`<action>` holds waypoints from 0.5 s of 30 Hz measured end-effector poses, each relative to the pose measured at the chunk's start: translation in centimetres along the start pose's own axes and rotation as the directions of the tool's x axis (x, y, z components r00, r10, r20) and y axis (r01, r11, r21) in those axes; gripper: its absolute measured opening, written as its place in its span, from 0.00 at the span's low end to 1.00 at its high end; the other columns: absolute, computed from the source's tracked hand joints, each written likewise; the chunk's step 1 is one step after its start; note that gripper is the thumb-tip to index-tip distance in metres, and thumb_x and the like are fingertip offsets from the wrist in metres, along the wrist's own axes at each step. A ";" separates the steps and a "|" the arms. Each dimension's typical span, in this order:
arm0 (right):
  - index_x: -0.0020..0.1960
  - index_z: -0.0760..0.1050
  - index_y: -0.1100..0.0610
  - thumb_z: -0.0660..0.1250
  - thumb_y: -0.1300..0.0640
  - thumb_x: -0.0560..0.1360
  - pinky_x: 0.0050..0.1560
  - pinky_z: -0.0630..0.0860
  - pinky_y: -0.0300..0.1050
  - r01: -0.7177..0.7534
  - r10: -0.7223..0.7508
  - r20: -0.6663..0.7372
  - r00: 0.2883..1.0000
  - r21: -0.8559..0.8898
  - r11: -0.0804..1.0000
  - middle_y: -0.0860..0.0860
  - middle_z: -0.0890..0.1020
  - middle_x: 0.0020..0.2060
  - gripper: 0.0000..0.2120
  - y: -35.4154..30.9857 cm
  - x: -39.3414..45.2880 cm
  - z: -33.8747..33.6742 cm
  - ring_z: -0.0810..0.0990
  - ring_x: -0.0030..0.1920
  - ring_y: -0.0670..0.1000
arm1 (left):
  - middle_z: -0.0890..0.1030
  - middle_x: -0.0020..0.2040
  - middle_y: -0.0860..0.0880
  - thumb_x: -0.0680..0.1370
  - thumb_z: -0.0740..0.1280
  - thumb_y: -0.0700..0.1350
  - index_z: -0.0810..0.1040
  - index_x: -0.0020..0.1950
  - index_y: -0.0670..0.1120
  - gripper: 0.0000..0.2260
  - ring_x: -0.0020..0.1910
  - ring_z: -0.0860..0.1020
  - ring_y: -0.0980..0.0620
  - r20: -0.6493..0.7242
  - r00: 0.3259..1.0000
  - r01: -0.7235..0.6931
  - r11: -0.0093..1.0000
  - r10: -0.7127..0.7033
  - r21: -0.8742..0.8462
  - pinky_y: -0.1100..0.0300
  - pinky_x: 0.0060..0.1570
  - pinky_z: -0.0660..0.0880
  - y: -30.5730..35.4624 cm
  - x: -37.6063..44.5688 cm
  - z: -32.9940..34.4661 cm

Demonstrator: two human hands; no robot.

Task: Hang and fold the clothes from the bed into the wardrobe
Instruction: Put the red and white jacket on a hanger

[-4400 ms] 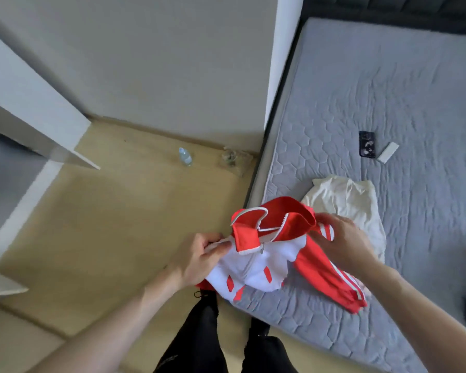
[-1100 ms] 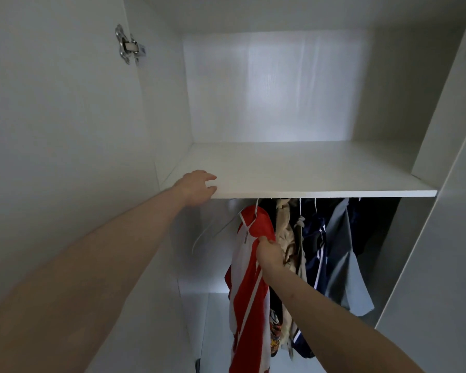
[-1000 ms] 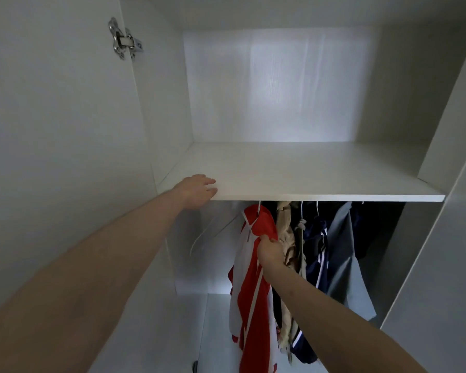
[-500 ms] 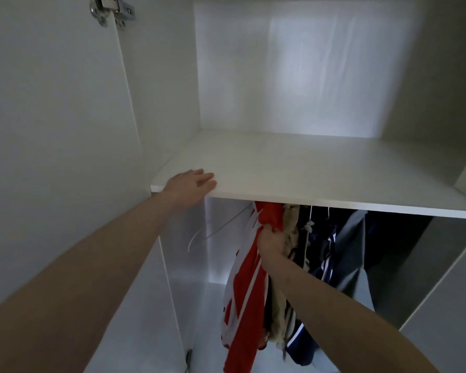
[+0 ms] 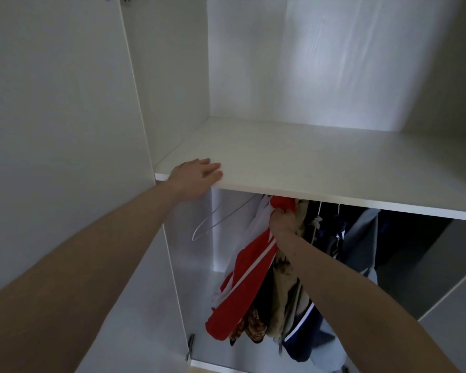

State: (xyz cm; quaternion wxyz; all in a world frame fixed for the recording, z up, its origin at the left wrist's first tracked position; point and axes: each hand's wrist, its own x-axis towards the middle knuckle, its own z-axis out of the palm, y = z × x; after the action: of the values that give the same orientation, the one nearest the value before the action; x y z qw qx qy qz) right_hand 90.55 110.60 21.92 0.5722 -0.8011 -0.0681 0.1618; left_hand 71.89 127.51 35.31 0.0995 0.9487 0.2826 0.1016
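Observation:
I face into the open white wardrobe. A red and white jacket hangs below the shelf, its top hidden under the shelf's front edge. My right hand is closed on the jacket's red shoulder, just under the shelf. My left hand lies flat on the shelf's front left corner, fingers spread, holding nothing. An empty white wire hanger hangs to the left of the jacket.
Several other garments hang to the jacket's right: a beige one, a navy one with white stripes and a grey-blue one. The open wardrobe door stands at my left. A white panel is at lower right.
The jacket went from the bed into the wardrobe. Over the last second my right hand rose with the jacket's shoulder close under the shelf; my left hand stayed on the shelf edge.

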 end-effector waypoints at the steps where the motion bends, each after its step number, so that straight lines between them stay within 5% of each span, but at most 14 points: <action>1: 0.61 0.74 0.63 0.53 0.63 0.87 0.66 0.72 0.49 -0.002 0.003 0.024 1.000 -0.045 0.999 0.64 0.79 0.61 0.12 0.4 0.0 -0.1 0.76 0.66 0.63 | 0.61 0.82 0.53 0.84 0.52 0.64 0.64 0.80 0.60 0.24 0.81 0.59 0.49 0.001 1.000 0.001 1.000 -0.001 -0.003 0.51 0.79 0.55 0.0 0.0 0.0; 3: 0.66 0.75 0.65 0.53 0.59 0.87 0.64 0.75 0.50 -0.013 0.030 0.109 0.994 -0.156 0.988 0.64 0.79 0.64 0.16 1.7 -0.4 -0.3 0.78 0.62 0.61 | 0.61 0.82 0.52 0.84 0.52 0.64 0.64 0.80 0.60 0.24 0.81 0.59 0.49 0.005 1.000 0.003 1.000 -0.003 -0.004 0.52 0.79 0.54 0.1 -0.1 0.0; 5: 0.60 0.76 0.61 0.54 0.54 0.88 0.65 0.76 0.50 -0.006 0.061 0.189 0.980 -0.276 0.961 0.61 0.79 0.61 0.15 3.0 -0.8 -0.5 0.79 0.60 0.59 | 0.61 0.82 0.52 0.84 0.52 0.64 0.64 0.80 0.60 0.24 0.81 0.59 0.49 0.005 1.000 0.004 1.000 -0.004 -0.002 0.52 0.79 0.54 0.1 -0.1 0.1; 12: 0.47 0.73 0.57 0.61 0.51 0.84 0.58 0.81 0.57 0.147 -0.128 0.081 0.988 -0.316 0.937 0.63 0.83 0.53 0.11 5.9 -1.6 -1.1 0.83 0.54 0.62 | 0.60 0.83 0.52 0.84 0.50 0.65 0.63 0.80 0.61 0.25 0.81 0.58 0.48 0.009 1.000 0.001 1.000 -0.001 0.011 0.49 0.79 0.53 -0.2 0.0 0.3; 14: 0.57 0.74 0.59 0.66 0.55 0.81 0.58 0.81 0.60 0.176 -0.179 0.009 0.984 -0.255 0.951 0.63 0.82 0.56 0.09 6.2 -2.2 -0.9 0.82 0.56 0.63 | 0.59 0.83 0.52 0.84 0.50 0.65 0.62 0.81 0.61 0.25 0.81 0.57 0.48 0.012 1.000 -0.007 1.000 0.007 0.021 0.49 0.80 0.52 -0.1 0.0 0.4; 15: 0.64 0.72 0.61 0.69 0.58 0.79 0.59 0.81 0.60 0.226 -0.253 -0.067 0.965 -0.275 0.934 0.62 0.80 0.60 0.16 6.4 -2.5 -0.6 0.81 0.57 0.62 | 0.59 0.83 0.52 0.84 0.49 0.65 0.61 0.81 0.61 0.25 0.82 0.56 0.48 0.016 1.000 -0.009 1.000 0.009 0.027 0.49 0.80 0.52 0.0 0.0 0.3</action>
State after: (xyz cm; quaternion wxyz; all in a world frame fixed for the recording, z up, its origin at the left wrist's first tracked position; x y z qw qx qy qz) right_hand 87.88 107.16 16.59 0.4781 -0.8633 -0.1572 0.0393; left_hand 71.96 127.43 34.98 0.0886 0.9519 0.2789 0.0905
